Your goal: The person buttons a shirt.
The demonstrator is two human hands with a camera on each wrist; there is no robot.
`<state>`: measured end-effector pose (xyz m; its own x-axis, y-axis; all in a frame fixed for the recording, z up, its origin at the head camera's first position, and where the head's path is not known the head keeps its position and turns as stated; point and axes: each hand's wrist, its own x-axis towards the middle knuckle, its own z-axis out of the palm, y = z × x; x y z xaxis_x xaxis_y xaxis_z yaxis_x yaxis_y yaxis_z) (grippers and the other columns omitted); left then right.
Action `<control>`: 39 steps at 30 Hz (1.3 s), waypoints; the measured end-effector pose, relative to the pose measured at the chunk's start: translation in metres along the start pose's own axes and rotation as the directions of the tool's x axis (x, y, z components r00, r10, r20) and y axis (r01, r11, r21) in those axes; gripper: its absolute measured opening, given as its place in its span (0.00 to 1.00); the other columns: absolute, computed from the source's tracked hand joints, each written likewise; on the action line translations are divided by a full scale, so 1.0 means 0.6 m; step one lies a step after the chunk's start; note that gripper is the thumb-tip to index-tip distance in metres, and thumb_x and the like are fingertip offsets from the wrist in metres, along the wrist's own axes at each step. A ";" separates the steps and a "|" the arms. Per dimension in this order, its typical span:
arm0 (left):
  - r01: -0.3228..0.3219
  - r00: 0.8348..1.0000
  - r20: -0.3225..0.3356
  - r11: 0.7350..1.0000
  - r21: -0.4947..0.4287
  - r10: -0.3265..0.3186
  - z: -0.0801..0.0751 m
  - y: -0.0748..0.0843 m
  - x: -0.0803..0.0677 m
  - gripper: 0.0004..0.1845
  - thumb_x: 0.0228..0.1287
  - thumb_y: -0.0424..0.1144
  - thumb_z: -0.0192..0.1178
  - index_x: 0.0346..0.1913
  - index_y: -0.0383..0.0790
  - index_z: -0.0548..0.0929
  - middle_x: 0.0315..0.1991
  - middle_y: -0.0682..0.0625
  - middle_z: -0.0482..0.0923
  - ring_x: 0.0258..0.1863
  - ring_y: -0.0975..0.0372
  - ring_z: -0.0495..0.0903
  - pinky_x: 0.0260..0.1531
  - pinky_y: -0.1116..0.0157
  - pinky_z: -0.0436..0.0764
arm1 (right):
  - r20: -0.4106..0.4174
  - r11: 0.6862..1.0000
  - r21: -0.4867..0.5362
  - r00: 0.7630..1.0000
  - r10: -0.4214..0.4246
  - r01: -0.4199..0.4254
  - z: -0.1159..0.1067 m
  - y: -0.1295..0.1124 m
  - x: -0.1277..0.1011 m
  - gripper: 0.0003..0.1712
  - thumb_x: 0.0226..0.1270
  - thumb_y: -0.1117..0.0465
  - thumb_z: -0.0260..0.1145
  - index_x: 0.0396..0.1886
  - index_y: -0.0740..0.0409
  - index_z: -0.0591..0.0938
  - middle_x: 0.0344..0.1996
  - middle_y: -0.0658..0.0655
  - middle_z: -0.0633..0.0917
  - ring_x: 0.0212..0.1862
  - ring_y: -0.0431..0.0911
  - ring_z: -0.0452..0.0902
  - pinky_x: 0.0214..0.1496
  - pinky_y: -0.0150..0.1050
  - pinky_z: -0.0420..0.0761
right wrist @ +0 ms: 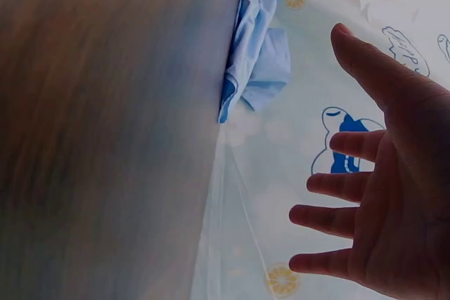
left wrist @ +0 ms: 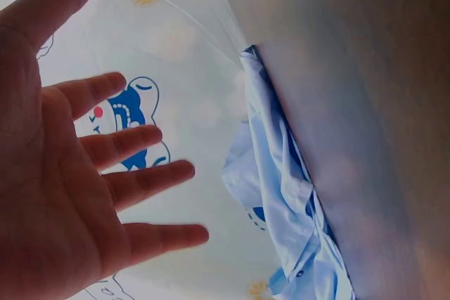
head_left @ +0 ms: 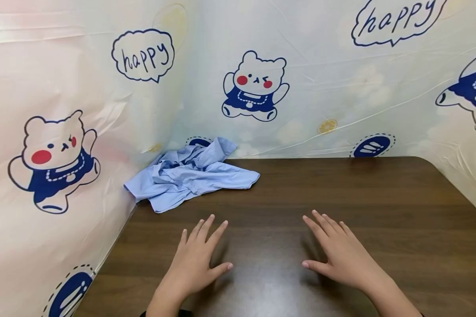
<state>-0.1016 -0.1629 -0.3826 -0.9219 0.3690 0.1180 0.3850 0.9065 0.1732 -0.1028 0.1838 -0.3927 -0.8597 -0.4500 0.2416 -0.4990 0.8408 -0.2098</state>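
Right now we have both hands spread above the dark wooden counter (head_left: 341, 193), nearest to us, and neither holds anything. Our left hand (head_left: 196, 259) hovers with fingers straight and fanned; in the left wrist view its palm (left wrist: 49, 194) is bare and slack. Our right hand (head_left: 339, 253) mirrors it, fingers extended and apart, and the right wrist view shows the same released palm (right wrist: 394, 223).

Beyond the left hand, near but not touching its fingertips, lies the light blue shirt (head_left: 190, 174). It sits in the far left corner of the counter, pushed up against the printed plastic sheet (head_left: 262, 57) that walls the counter on the far side and on both flanks.

We judge the work with the shirt as not yet begun: it is untouched and unfolded. It looks like thin, soft cloth, crumpled into a loose heap with deep creases, one flat panel trailing toward the right and a raised fold at the back; buttons show in the left wrist view.
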 end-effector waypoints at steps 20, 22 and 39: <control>-0.156 0.984 -0.103 0.980 -0.121 0.144 -0.004 -0.011 0.015 0.33 0.55 0.46 0.73 0.64 0.41 0.76 0.55 0.45 0.75 0.52 0.52 0.78 0.48 0.48 0.77 | -0.080 0.954 0.028 0.952 -0.294 0.297 0.007 0.007 0.038 0.49 0.43 0.49 0.82 0.64 0.63 0.73 0.61 0.63 0.76 0.59 0.56 0.74 0.55 0.55 0.75; -0.175 0.980 -0.120 0.975 -0.139 0.159 -0.002 -0.014 0.017 0.31 0.55 0.44 0.73 0.62 0.41 0.78 0.53 0.47 0.76 0.51 0.54 0.78 0.48 0.51 0.78 | -0.064 0.954 0.032 0.953 -0.297 0.299 0.008 0.008 0.043 0.47 0.44 0.49 0.82 0.64 0.63 0.74 0.61 0.63 0.76 0.59 0.56 0.74 0.56 0.55 0.75; -0.278 0.946 -0.257 0.905 -0.321 0.199 0.013 -0.076 0.046 0.12 0.55 0.31 0.72 0.43 0.38 0.86 0.38 0.51 0.83 0.33 0.65 0.82 0.36 0.63 0.82 | 0.016 0.946 0.160 0.957 -0.288 0.282 0.022 0.013 0.118 0.33 0.54 0.55 0.77 0.58 0.64 0.78 0.56 0.62 0.79 0.58 0.56 0.75 0.57 0.52 0.75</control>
<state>-0.1448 -0.1923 -0.3948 -0.7840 0.4767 0.3977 0.6187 0.6522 0.4380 -0.1688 0.1546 -0.3899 -0.6811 -0.6778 0.2770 -0.7320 0.6204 -0.2817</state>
